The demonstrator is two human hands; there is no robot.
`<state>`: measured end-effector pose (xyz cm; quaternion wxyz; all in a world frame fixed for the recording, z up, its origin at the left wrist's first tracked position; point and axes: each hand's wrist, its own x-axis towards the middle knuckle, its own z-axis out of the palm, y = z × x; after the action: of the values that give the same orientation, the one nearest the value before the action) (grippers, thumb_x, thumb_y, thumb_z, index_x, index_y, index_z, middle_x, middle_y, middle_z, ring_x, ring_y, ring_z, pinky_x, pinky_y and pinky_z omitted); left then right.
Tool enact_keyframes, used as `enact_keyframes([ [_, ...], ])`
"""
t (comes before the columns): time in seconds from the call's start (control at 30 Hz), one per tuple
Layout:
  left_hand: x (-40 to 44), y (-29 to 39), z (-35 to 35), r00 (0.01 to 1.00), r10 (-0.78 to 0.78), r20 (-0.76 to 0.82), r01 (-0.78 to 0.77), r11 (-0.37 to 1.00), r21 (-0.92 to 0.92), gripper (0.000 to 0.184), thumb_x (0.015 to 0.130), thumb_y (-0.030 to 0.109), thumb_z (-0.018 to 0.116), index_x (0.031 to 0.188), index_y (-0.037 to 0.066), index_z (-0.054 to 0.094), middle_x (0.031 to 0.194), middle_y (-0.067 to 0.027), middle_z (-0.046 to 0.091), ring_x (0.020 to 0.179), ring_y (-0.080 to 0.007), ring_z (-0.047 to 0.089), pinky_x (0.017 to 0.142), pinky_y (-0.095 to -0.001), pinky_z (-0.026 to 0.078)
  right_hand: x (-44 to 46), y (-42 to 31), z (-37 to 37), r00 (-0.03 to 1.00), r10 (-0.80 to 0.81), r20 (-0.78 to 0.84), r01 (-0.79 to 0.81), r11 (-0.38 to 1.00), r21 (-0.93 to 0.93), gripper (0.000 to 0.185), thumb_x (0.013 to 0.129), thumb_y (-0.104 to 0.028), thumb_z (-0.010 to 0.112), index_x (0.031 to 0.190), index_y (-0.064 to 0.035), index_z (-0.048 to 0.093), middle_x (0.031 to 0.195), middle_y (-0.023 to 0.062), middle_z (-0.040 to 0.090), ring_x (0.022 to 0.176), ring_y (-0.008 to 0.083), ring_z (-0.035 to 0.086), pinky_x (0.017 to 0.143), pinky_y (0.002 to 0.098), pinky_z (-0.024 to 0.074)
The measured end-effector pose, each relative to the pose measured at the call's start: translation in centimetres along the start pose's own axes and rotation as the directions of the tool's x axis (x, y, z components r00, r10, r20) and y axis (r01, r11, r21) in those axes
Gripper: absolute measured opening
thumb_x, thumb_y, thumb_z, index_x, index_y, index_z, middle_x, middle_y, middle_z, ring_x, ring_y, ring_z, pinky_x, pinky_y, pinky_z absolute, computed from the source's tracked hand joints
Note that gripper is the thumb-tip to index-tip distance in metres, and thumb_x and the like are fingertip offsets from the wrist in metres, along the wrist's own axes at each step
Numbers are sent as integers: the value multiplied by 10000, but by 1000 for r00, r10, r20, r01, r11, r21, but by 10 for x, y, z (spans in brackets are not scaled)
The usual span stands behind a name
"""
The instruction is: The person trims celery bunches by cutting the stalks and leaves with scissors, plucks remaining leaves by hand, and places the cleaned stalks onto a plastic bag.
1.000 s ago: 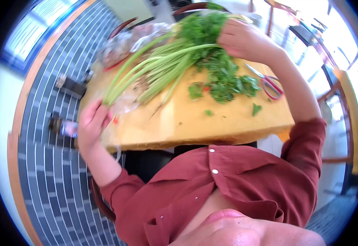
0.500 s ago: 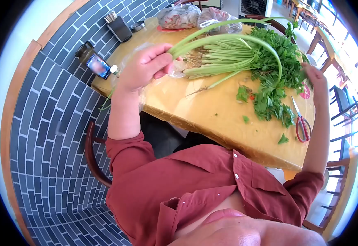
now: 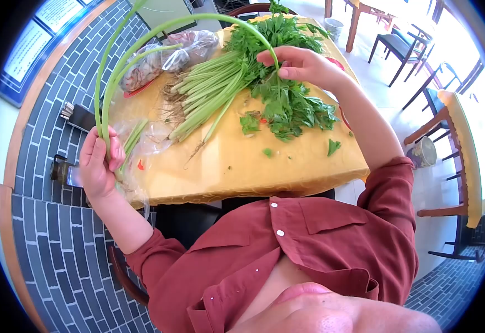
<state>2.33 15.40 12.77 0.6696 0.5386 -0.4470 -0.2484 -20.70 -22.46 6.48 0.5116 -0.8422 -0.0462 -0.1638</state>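
Note:
My left hand [image 3: 101,162], at the left, is closed around the lower ends of a few long green celery stalks [image 3: 105,89]. One of these stalks arches high over the table towards my right hand [image 3: 305,67]. There, its thin far end lies between my thumb and fingers. Beneath the arch rests a large bunch of celery [image 3: 212,83], roots to the left and leaves [image 3: 295,108] to the right. Next to my left hand, a few cut stalks [image 3: 134,143] lie on a clear plastic bag [image 3: 156,136].
Filled plastic bags [image 3: 190,50] stand at the back of the yellow-covered table [image 3: 198,180]. Loose leaf scraps [image 3: 333,146] lie near its right side. A chopstick holder [image 3: 82,117] and a phone [image 3: 73,176] are by the brick wall. Chairs [image 3: 401,50] stand beyond at the right.
My view has turned to the right. My right hand has come in from the leaves' outer edge to the arched stalk's end. My left hand keeps its grip, with the stalks now raised more upright.

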Motion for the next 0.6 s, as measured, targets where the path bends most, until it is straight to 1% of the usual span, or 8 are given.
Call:
enact_keyframes([
  [0.03,0,-1,0,1000,7,-4,-7,1000,-5,243,950,211,473,1018,-22,491,657,-23,456,482,-61,331,472,-200,271,2,0,3,999,50,21,-51,999,11,419,876,-262,601,1262,-110,538,1274,14,540,1191,144,467,978,298,367],
  [0.07,-1,0,-2,1000,7,1,-7,1000,-5,244,950,211,473,1019,-22,492,659,-23,457,483,-62,333,475,-200,273,3,-1,7,998,-44,35,43,998,45,390,896,-271,568,1210,-39,560,1287,93,527,1223,208,457,1002,342,351],
  [0.2,-3,-1,-5,1000,-3,6,3,1000,-2,247,951,212,473,1025,-23,494,664,-25,462,486,-64,338,480,-202,277,6,17,16,975,-211,76,164,902,399,291,918,-206,525,1098,9,605,1188,168,582,1145,277,526,1000,384,366],
  [0.3,-4,-3,-8,1000,-19,2,19,1000,7,248,953,209,468,1028,-25,495,668,-26,468,486,-64,341,479,-203,279,3,21,20,944,-301,136,161,780,605,232,927,-186,506,1012,-7,627,1155,176,595,1141,315,525,981,397,381],
  [0.33,-4,-4,-10,1000,-24,2,24,1000,9,248,953,208,467,1029,-26,496,669,-26,470,485,-65,342,478,-203,279,0,17,23,951,-289,109,154,751,642,210,925,-195,504,931,-25,628,1065,181,624,1086,342,554,935,433,410],
  [0.43,-5,-15,-20,999,-44,-7,44,999,7,280,940,261,505,1031,-4,500,660,-12,460,461,-52,339,438,-194,260,-4,27,23,892,-432,131,203,643,739,228,903,-229,529,901,-21,622,1042,199,632,1034,330,586,931,415,421],
  [0.53,-7,-20,-34,997,-77,8,76,992,105,292,898,243,578,1025,-13,520,657,8,470,470,-42,369,447,-185,291,-18,26,28,906,-419,62,194,540,819,287,886,-307,542,746,-61,587,686,81,610,723,265,607,791,440,459],
  [0.6,-9,-18,-42,993,-120,12,117,985,129,270,885,202,593,1025,-23,539,660,19,481,488,-34,392,463,-178,318,-25,10,25,902,-420,98,212,630,747,340,895,-350,532,709,-69,575,589,43,564,593,203,563,746,411,463],
])
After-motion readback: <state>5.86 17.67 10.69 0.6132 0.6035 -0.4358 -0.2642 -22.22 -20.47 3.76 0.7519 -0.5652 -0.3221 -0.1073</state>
